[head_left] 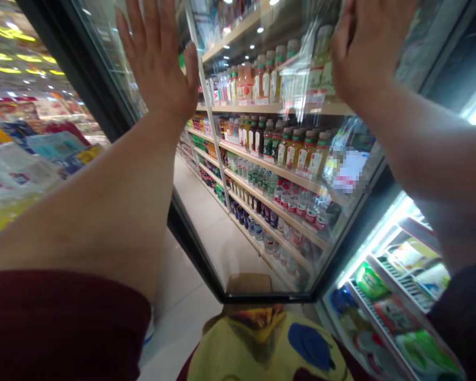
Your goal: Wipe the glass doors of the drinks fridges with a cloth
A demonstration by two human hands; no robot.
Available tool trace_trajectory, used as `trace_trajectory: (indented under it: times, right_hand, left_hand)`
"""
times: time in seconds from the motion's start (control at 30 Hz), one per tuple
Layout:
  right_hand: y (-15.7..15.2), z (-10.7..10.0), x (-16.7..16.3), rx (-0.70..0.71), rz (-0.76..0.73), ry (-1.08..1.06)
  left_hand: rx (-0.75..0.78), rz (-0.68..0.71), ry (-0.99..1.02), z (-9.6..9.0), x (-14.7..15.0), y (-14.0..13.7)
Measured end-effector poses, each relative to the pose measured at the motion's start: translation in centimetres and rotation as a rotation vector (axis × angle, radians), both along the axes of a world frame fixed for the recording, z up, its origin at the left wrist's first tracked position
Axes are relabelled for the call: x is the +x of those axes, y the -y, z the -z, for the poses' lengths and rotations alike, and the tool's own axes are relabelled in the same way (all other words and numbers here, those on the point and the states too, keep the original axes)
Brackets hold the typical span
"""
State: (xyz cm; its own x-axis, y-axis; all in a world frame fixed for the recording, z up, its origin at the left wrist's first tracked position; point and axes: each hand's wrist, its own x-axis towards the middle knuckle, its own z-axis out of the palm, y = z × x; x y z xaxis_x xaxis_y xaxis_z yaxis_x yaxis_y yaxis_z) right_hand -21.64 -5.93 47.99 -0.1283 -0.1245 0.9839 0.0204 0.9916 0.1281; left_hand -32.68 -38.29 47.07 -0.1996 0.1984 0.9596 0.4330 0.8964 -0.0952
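Observation:
My left hand is raised at the upper left, its fingers spread and nothing held. It appears to lie flat against the glass door, which has a black frame. Across from it, near the top edge of the view, is my right hand, also up at the glass. Its thumb stands apart, and the fingertips are cut off by the edge of the view. I see nothing in it. A pale label, partly blurred out, shows at the glass below my right hand.
Shelves of bottled drinks show in the glass. At the lower right is a lit cooler with packaged goods on racks. Packs of goods stand at the left. Pale floor tiles lie below. A yellow patterned garment is at the bottom.

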Motion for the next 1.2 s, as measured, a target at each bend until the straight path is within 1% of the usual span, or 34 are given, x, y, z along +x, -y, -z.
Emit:
trace_trajectory:
  times: [0.07,0.13,0.2,0.23,0.27,0.3,0.33,0.37,0.4,0.43,0.5,0.57,0.6,0.63,0.67,0.7,0.73,0.8,0.87,0.9,0.93,0.97,1.0,1.03,1.07,1.1,1.13,1.2]
  right_hand:
    - [1.6,2.9,-0.2,0.136,-0.016,0.076]
    - [2.9,6.2,-0.5,0.331,-0.062,0.177]
    - [3.6,9.1,-0.9,0.549,-0.143,0.324]
    - [3.6,10.1,-1.0,0.658,-0.184,0.399]
    - [3.4,10.6,-1.1,0.761,-0.217,0.469]
    - [3.0,10.7,-1.1,0.839,-0.233,0.519]
    - [2.3,10.2,-0.9,0.882,-0.232,0.538]
    - [1.4,9.3,-0.5,0.881,-0.215,0.524]
    - [0.3,7.9,0.0,0.837,-0.18,0.491]
    - [-0.9,6.4,0.5,0.742,-0.147,0.414]
    - [-3.5,3.1,1.7,0.458,-0.033,0.3]
    - [-5.9,0.9,2.4,0.154,0.021,0.189]
    - [-6.8,0.4,2.5,0.041,0.025,0.138]
    - [-7.5,0.5,2.6,-0.039,0.015,0.084]
    - [-7.8,1.1,2.5,-0.077,0.001,0.037]
    - [-7.8,2.2,2.3,-0.079,-0.011,0.007]
    - [-7.6,3.8,2.1,-0.057,-0.022,-0.01]
    - [-6.4,7.8,1.7,0.054,-0.045,0.057]
    - [-5.1,12.0,1.4,0.192,-0.134,0.127]
    - [-4.7,13.7,1.3,0.323,-0.201,0.218]
    - [-4.5,15.1,1.3,0.461,-0.234,0.338]
    - [-4.6,15.9,1.3,0.6,-0.261,0.447]
    - [-5.0,16.2,1.4,0.717,-0.281,0.524]
    - [-5.7,15.9,1.5,0.795,-0.289,0.543]
    - [-6.5,15.1,1.6,0.817,-0.287,0.503]
    - [-7.6,13.9,1.8,0.773,-0.272,0.419]
    - [-8.7,12.5,1.9,0.674,-0.242,0.305]
    - [-10.7,9.4,1.9,0.37,-0.148,0.117]
  left_hand:
    - [-0.006,0.009,-0.004,0.1,0.1,0.1]
    - [-0.013,-0.002,-0.027,0.2,0.1,0.3]
    - [-0.035,-0.04,-0.067,0.2,-0.2,0.4]
    - [-0.049,-0.065,-0.086,0.2,-0.4,0.5]
    - [-0.061,-0.091,-0.099,0.2,-0.7,0.6]
    - [-0.071,-0.119,-0.108,0.1,-0.9,0.7]
    - [-0.08,-0.147,-0.112,0.0,-1.2,0.7]
    - [-0.087,-0.171,-0.113,-0.1,-1.6,0.8]
    - [-0.09,-0.189,-0.113,-0.2,-1.9,0.8]
    - [-0.09,-0.199,-0.115,-0.3,-2.2,0.8]
    - [-0.082,-0.196,-0.127,-0.4,-2.7,1.0]
    - [-0.078,-0.17,-0.135,-0.6,-3.2,1.1]
    - [-0.083,-0.161,-0.137,-0.7,-3.5,1.3]
    - [-0.092,-0.162,-0.136,-0.7,-3.7,1.4]
    - [-0.103,-0.178,-0.135,-0.8,-3.8,1.4]
    - [-0.115,-0.21,-0.132,-0.9,-3.9,1.5]
    - [-0.124,-0.253,-0.128,-0.9,-4.0,1.5]
    - [-0.131,-0.334,-0.111,-0.9,-3.8,1.3]
    - [-0.127,-0.365,-0.102,-0.8,-3.3,1.1]
    - [-0.121,-0.352,-0.106,-0.6,-2.9,1.0]
    - [-0.113,-0.318,-0.113,-0.5,-2.4,0.9]
    - [-0.105,-0.268,-0.119,-0.3,-1.9,0.8]
    - [-0.098,-0.21,-0.122,-0.1,-1.4,0.7]
    - [-0.092,-0.155,-0.122,0.1,-0.9,0.6]
    - [-0.087,-0.114,-0.118,0.3,-0.5,0.6]
    - [-0.087,-0.092,-0.113,0.4,-0.1,0.5]
    - [-0.089,-0.086,-0.109,0.5,0.2,0.5]
    - [-0.089,-0.095,-0.103,0.5,0.6,0.4]
